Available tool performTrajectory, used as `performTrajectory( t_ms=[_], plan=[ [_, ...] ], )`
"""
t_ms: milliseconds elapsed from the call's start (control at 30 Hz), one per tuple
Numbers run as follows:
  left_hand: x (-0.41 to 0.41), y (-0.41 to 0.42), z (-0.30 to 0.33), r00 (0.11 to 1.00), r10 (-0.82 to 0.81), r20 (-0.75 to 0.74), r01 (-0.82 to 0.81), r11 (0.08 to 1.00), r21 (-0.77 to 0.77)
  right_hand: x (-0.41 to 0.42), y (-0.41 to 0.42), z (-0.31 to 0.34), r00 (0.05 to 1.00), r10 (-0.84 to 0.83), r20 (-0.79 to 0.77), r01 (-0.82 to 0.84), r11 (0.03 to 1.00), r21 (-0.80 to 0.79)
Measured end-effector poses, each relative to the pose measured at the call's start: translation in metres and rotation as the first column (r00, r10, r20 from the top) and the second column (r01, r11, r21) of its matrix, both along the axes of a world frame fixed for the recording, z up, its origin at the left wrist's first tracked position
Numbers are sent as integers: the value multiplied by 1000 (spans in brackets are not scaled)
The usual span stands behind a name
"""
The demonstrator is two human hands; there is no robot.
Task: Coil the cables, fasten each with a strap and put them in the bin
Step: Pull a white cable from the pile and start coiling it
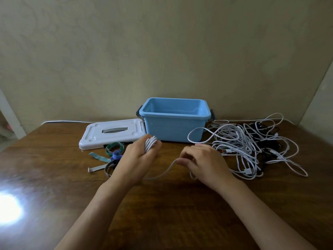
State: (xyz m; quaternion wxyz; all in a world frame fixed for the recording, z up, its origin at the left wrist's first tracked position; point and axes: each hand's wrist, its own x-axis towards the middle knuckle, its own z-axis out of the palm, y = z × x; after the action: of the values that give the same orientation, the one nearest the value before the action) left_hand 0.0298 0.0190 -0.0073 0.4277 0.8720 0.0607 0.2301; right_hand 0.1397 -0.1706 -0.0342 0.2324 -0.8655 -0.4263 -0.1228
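Note:
My left hand (138, 157) holds a small coil of white cable (150, 143) wound around its fingers, just in front of the blue bin (173, 129). The loose end of that cable (166, 171) runs across to my right hand (201, 163), which pinches it between thumb and fingers. A tangled heap of white and black cables (252, 143) lies to the right of the bin. Several straps (112, 154), green, blue, teal and grey, lie left of my left hand. The bin stands open and looks empty from here.
The bin's white lid (111, 134) lies flat to the left of the bin. The brown wooden table (162, 204) ends at a beige wall behind. A bright glare spot (7, 210) sits at the table's left front.

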Motion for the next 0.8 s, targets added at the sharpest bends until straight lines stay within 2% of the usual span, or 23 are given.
performTrajectory(
  t_ms=[133,400,567,800],
  plan=[
    [-2,-1,2,1000,-23,-12,23,1000,-9,1,-1,-2,999,-33,15,33,999,-7],
    [-4,-8,3,999,-7,-53,8,1000,22,-7,2,-1,997,-56,44,51,994,99],
    [-5,-8,3,994,0,-105,2,1000,19,-5,4,-3,996,46,-73,-35,989,144],
    [-4,-5,4,997,66,-46,-68,997,-37,-2,0,6,979,82,-185,-78,997,27]
  ],
)
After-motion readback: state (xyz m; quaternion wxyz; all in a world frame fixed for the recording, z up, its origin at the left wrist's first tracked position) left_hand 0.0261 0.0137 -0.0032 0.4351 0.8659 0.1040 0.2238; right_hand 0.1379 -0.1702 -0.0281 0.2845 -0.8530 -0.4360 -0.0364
